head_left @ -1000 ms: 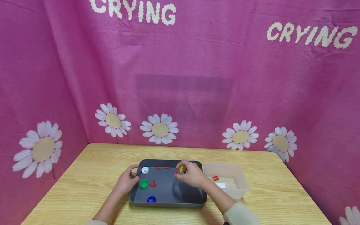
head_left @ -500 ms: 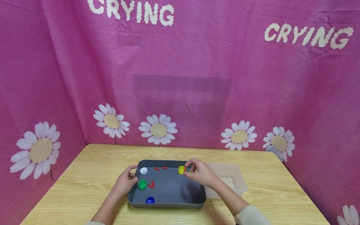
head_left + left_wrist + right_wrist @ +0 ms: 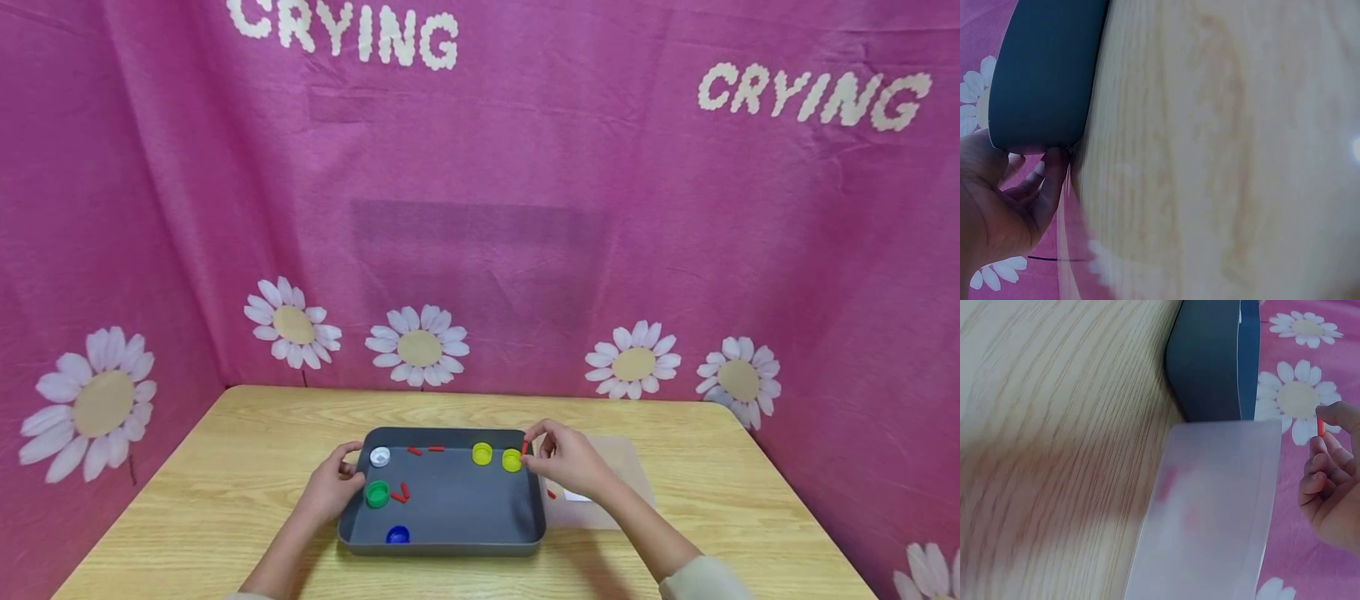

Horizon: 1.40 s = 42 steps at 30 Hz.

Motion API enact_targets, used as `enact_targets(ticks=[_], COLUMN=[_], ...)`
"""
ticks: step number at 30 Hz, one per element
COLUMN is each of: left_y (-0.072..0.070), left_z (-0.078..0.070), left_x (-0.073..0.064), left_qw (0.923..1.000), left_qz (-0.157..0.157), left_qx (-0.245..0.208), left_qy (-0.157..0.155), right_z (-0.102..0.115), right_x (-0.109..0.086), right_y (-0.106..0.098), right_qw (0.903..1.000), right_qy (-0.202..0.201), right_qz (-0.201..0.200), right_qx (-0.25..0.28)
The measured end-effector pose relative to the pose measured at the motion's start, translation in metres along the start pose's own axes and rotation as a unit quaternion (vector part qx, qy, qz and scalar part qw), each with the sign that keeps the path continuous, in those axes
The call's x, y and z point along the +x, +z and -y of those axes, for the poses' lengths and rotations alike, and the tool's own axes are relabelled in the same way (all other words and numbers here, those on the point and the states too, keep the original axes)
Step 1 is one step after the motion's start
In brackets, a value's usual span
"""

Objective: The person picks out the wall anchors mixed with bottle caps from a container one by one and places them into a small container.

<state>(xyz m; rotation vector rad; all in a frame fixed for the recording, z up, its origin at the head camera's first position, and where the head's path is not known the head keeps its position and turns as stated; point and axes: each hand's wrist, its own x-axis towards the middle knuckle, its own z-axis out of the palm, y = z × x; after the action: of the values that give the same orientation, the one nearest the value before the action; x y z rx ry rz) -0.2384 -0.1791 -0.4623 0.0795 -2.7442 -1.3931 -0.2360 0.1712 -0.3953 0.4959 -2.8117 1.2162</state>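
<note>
Between thumb and fingertip, my right hand (image 3: 568,458) pinches a short red stick (image 3: 525,448) upright over the right rim of the dark grey tray (image 3: 465,508). Beside it, inside the tray, lies a yellow bottle cap (image 3: 512,461); a second yellow cap (image 3: 482,453) is to its left. In the right wrist view the stick's orange-red end (image 3: 1320,427) shows between the fingers. My left hand (image 3: 332,483) holds the tray's left end; the left wrist view shows its fingertips (image 3: 1056,156) against the tray's lower edge.
In the tray are a white cap (image 3: 380,457), a green cap (image 3: 377,494), a blue cap (image 3: 398,535) and several loose red sticks. A translucent plastic box (image 3: 636,471) stands against the tray's right side, with red sticks showing blurred through its wall (image 3: 1222,487).
My right hand has moved right with the red stick, from beside the left yellow cap to past the right one, uncovering both caps. The left hand stays at the tray.
</note>
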Motion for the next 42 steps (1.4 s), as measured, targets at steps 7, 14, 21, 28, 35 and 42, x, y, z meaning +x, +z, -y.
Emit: enact_targets(ticks=[7, 14, 21, 28, 35, 42], left_y=[0.000, 0.001, 0.001, 0.000, 0.000, 0.000], left_z=[0.001, 0.001, 0.000, 0.000, 0.001, 0.000], left_x=[0.000, 0.001, 0.001, 0.000, 0.001, 0.000], left_qw=[1.0000, 1.0000, 1.0000, 1.0000, 0.9999, 1.0000], left_qz=[0.004, 0.002, -0.001, -0.002, -0.001, 0.004], left_qx=[0.005, 0.006, 0.001, 0.004, 0.006, 0.006], left_qy=[-0.006, -0.006, -0.002, -0.004, -0.012, -0.006], right_z=[-0.013, -0.024, -0.040, -0.054, -0.060, -0.063], right_x=[-0.007, -0.013, -0.019, -0.023, -0.025, -0.025], right_y=[-0.014, -0.023, -0.030, -0.034, -0.036, -0.037], right_qw=[1.0000, 0.9997, 0.9983, 0.9973, 0.9970, 0.9960], right_qy=[0.007, 0.021, 0.030, 0.044, 0.057, 0.075], right_qz=[-0.006, -0.015, -0.037, -0.046, -0.041, -0.033], right_qx=[0.002, -0.002, -0.033, -0.037, -0.034, -0.035])
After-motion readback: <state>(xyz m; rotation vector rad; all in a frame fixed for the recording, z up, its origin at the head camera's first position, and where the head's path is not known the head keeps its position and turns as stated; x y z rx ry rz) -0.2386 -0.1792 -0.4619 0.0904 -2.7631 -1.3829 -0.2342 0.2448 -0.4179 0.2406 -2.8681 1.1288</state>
